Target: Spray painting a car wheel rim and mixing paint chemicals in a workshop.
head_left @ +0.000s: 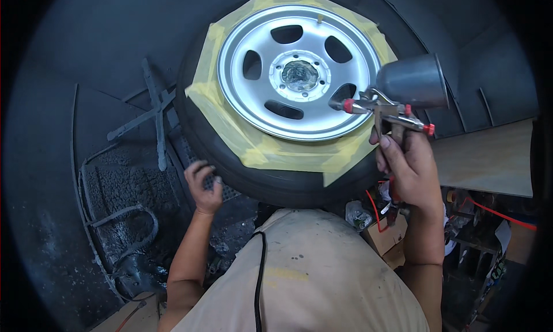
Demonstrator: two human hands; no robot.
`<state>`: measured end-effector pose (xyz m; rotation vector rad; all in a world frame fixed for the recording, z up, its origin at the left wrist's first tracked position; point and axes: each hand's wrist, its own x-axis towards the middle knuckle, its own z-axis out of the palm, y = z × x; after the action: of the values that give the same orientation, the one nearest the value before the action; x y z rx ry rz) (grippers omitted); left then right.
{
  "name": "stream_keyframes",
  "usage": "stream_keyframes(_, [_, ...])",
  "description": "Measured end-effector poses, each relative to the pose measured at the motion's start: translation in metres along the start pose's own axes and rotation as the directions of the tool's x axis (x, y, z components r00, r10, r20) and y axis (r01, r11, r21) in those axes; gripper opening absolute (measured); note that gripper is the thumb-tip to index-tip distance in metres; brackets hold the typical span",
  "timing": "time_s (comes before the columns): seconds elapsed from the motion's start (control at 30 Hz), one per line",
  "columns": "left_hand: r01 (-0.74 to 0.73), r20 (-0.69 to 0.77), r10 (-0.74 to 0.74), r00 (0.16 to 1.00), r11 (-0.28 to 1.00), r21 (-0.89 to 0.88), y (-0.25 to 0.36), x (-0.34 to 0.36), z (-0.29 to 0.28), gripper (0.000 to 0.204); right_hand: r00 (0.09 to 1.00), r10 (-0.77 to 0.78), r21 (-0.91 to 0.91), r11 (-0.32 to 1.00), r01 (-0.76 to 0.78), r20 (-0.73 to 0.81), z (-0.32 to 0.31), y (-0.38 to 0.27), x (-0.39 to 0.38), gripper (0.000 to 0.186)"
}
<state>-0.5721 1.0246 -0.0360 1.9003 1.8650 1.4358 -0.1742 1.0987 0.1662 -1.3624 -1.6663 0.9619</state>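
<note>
A silver wheel rim [259, 101] with slotted openings lies face up inside a black tire [219, 168], ringed by yellow masking tape and paper [276, 154]. My right hand [406, 165] grips a metal spray gun [383, 108] with red knobs and a grey paint cup [410, 81]; its nozzle is over the rim's lower right part. My left hand [203, 185] is beside the tire's lower-left edge, fingers loosely curved and apart, holding nothing visible.
A dark, paint-coated metal cross [154, 107] stands left of the tire against dark booth surfaces. At right are a pale board [484, 159], red hose [501, 214] and cardboard boxes [383, 237]. A crumpled clear plastic item [358, 217] sits below the tire.
</note>
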Motion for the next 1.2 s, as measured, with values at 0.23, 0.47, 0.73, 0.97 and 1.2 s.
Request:
stream_keyframes(0.23, [-0.205,0.337,0.243,0.910,0.968,-0.146,0.017,0.024,-0.046,0.026,0.986,-0.140,-0.163,0.979,0.123,-0.094,0.077,-0.066,0.081,0.015])
stream_keyframes(0.47, [-0.232,0.389,0.394,0.833,0.886,-0.401,-0.029,0.071,-0.047,0.025,0.964,-0.179,-0.391,0.916,0.091,-0.196,0.106,-0.059,0.139,0.017])
stream_keyframes(0.73, [-0.295,0.216,0.336,0.917,0.934,-0.201,-0.081,0.174,-0.092,0.028,0.931,-0.226,-0.492,0.869,0.060,-0.287,0.139,-0.083,0.196,0.023])
stream_keyframes(0.97, [-0.289,0.123,0.299,0.946,0.953,-0.095,-0.174,0.264,-0.100,0.026,0.935,-0.178,-0.531,0.847,-0.013,-0.307,0.190,-0.076,0.250,0.020])
stream_keyframes(1.2, [-0.300,0.272,0.340,0.900,0.937,-0.177,-0.165,0.289,-0.108,0.024,0.999,-0.037,0.029,0.999,0.036,0.016,0.235,-0.162,0.294,0.020])
